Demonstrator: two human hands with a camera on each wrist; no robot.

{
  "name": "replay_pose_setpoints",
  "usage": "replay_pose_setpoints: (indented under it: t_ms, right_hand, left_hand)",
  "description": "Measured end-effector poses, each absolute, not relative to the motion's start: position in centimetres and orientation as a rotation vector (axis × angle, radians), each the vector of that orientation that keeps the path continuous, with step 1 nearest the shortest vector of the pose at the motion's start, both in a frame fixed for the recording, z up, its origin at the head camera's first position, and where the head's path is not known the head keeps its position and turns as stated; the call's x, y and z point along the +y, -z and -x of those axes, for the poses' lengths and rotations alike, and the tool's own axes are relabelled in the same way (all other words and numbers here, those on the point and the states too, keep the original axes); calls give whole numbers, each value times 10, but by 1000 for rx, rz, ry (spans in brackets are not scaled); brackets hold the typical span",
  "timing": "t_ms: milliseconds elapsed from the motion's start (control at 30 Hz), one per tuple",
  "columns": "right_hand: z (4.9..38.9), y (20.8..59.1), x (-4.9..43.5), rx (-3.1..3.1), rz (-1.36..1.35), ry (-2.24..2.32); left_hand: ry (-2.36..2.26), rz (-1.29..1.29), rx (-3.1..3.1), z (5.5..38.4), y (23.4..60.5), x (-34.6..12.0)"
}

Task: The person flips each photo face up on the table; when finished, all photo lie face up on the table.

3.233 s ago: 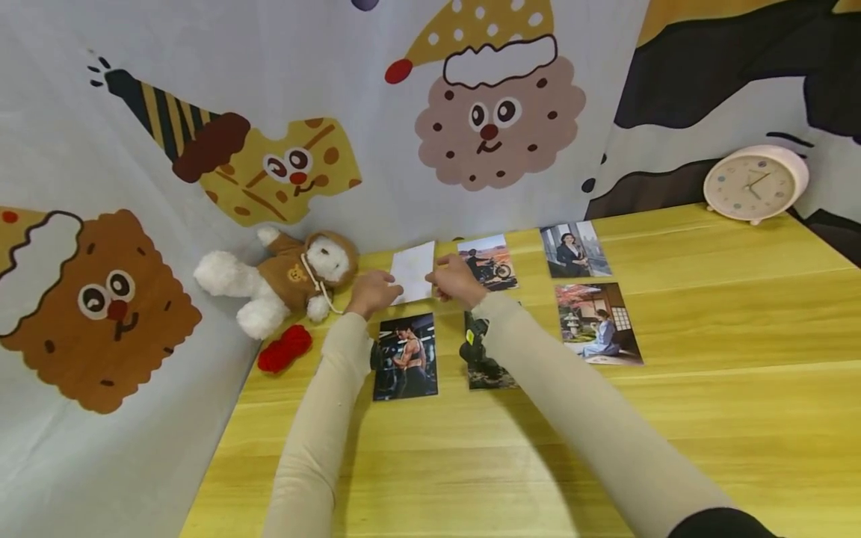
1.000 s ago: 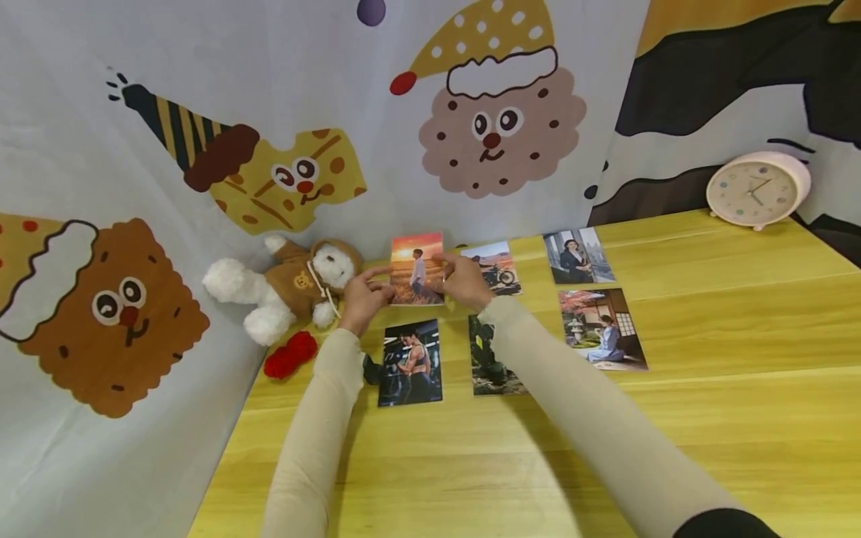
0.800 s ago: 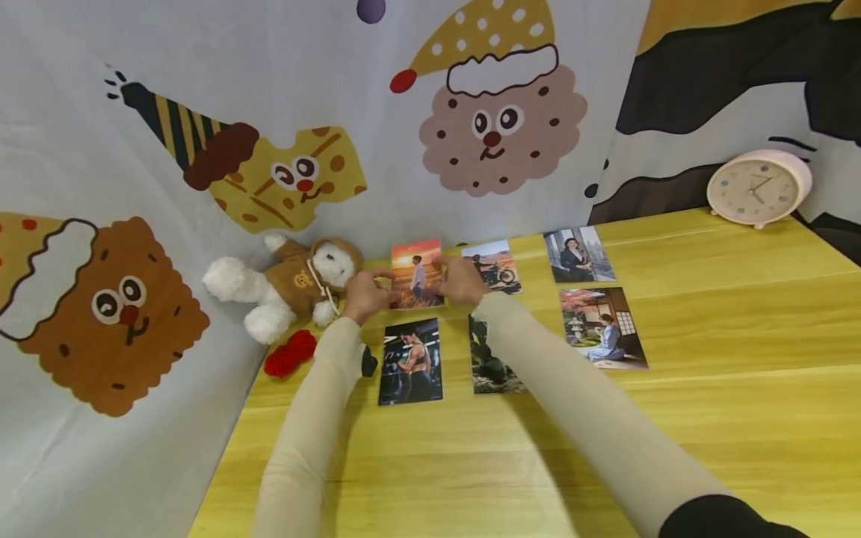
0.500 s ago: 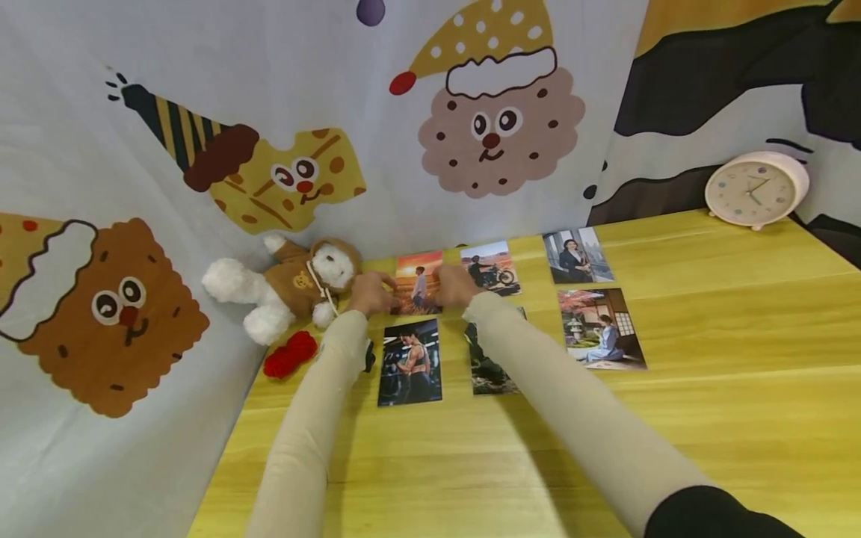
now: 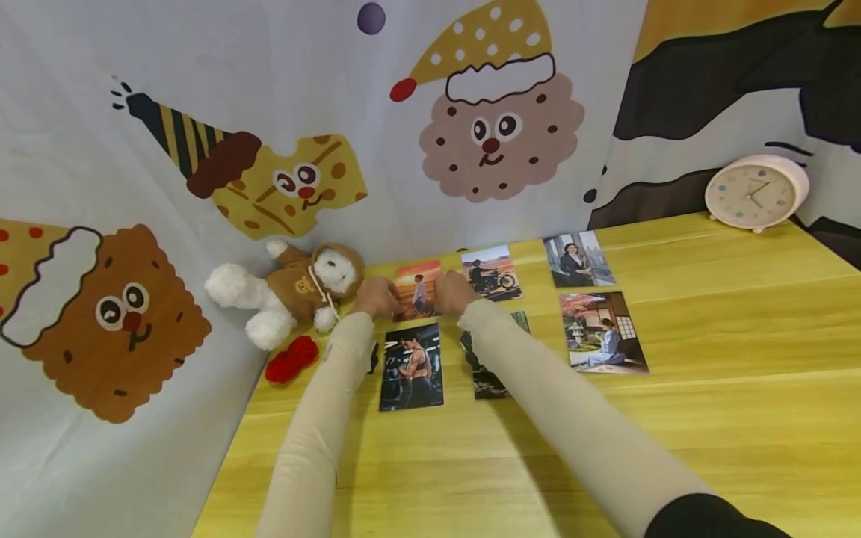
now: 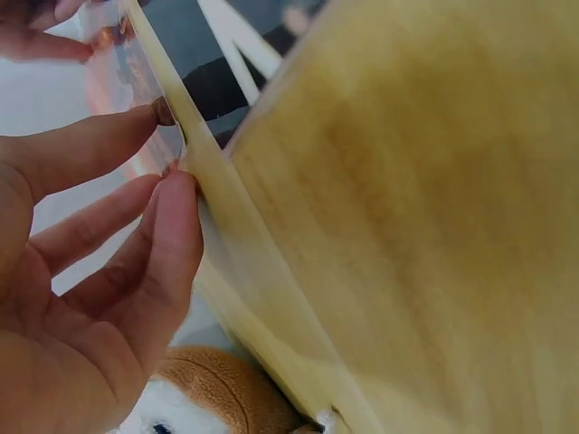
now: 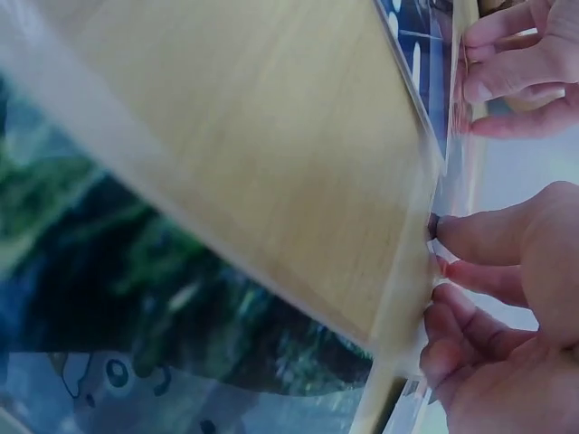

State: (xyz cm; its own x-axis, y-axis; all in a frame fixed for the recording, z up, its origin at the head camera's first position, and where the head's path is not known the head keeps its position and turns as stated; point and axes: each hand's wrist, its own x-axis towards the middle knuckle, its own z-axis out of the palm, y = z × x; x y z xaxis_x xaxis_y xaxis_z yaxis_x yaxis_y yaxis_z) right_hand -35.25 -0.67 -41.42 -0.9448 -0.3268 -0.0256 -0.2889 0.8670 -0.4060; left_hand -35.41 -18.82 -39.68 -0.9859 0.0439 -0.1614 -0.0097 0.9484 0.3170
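A glossy photo print [image 5: 415, 291] of a person in a sunset field lies flat at the back of the table. My left hand [image 5: 377, 297] pinches its left edge, and my right hand [image 5: 454, 293] pinches the right edge. In the left wrist view, the thumb and fingers of the left hand [image 6: 99, 244] meet at the thin edge of the print. The right wrist view has the right hand [image 7: 507, 280] with thumb and fingertips at the opposite edge. Just in front lies a gym photo [image 5: 412, 366]; a motorbike photo [image 5: 491, 273] lies to the right.
A green outdoor photo [image 5: 489, 382] is partly under my right forearm. Farther right lie an office photo [image 5: 578, 259] and a garden photo [image 5: 604, 332]. A plush toy [image 5: 296, 288] and red yarn [image 5: 292, 359] sit left; a clock [image 5: 756, 193] stands back right.
The print first showed its white back, then was turned picture side up. Both hands lowered it toward me onto the table, into line with the gym photo.
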Motion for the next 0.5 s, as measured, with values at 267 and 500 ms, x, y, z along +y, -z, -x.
replay_pose_setpoints:
  t_ms: [267,500]
  right_hand:
    - [344,410,-13,2918,397,511]
    - [341,406,-9,2902,345,659]
  left_hand:
    - [-520,-18,2874,353,398,-192]
    - [-540,-112,2963,348,398,-197]
